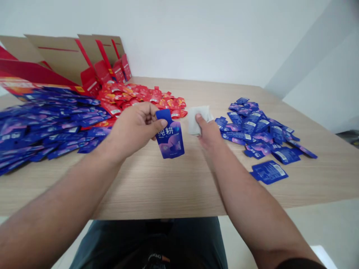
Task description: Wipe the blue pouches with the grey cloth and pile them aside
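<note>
On my feed, left fingers [162, 124] are clamped on a blue sachet [171, 138], held over mid-bench [157, 186]. Right fingers [199, 119] touch a white pouch [196, 119]; I cannot tell if they grip. Blue sachets [47, 127] heap at the left edge, more blue sachets [255, 129] toward the right edge, red sachets [140, 95] at the far edge, and red cardboard cartons [64, 61] at the far-left corner.

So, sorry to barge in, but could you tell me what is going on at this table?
A person stands or sits at a wood-grain table. Their left hand holds a blue pouch printed with Chinese characters, while their right hand has its fingers on a white packet. A large heap of blue pouches lies to the left, a smaller heap to the right, and red pouches beyond, near opened cardboard cartons.
</note>
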`<state>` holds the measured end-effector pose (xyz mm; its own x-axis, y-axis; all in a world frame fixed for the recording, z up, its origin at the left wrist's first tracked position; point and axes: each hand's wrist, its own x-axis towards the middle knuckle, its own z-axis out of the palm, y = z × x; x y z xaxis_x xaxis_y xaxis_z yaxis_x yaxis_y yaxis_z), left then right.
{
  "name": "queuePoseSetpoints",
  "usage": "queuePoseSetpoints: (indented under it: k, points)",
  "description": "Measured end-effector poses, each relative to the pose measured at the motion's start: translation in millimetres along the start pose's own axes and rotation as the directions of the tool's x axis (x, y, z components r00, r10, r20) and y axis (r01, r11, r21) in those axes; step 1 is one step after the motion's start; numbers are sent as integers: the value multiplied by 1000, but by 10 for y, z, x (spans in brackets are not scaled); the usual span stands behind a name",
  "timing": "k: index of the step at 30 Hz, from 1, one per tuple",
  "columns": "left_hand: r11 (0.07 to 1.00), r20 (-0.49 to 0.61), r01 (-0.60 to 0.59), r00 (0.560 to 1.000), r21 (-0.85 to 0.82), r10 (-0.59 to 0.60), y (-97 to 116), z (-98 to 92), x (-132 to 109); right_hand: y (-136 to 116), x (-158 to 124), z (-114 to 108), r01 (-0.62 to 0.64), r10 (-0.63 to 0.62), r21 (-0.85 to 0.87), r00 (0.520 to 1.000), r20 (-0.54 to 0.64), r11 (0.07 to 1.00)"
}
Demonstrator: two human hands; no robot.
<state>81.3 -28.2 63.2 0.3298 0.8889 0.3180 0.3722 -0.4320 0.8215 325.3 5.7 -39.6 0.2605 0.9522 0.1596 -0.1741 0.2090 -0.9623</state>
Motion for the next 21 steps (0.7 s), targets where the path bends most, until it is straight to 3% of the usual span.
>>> queuePoseSetpoints:
  k: [3, 6, 10, 15, 21]
  points:
    - [994, 68, 82, 995, -77, -77, -382, 103, 40, -175, -105, -74, -127, 102, 118, 975, 197, 985]
    - [983, 104, 157, 984, -99, -146, -656, 215, 85, -255, -285, -14, -235, 224, -19, 893, 391, 972]
    - [965, 96, 214, 975, -151, -201, -815, 331, 103, -135, -375, 111, -214, 297, -216, 808, 509, 953]
    - [919, 60, 224, 975, -324, -216, -933, 422, 41, 61, -334, 170, -163, 232, -185, 858, 457, 969]
    - [847, 98, 307, 951, -433, -295, -1013, 521, -42, 123, -373, 326, -195, 188, 3, 948, 259, 981]
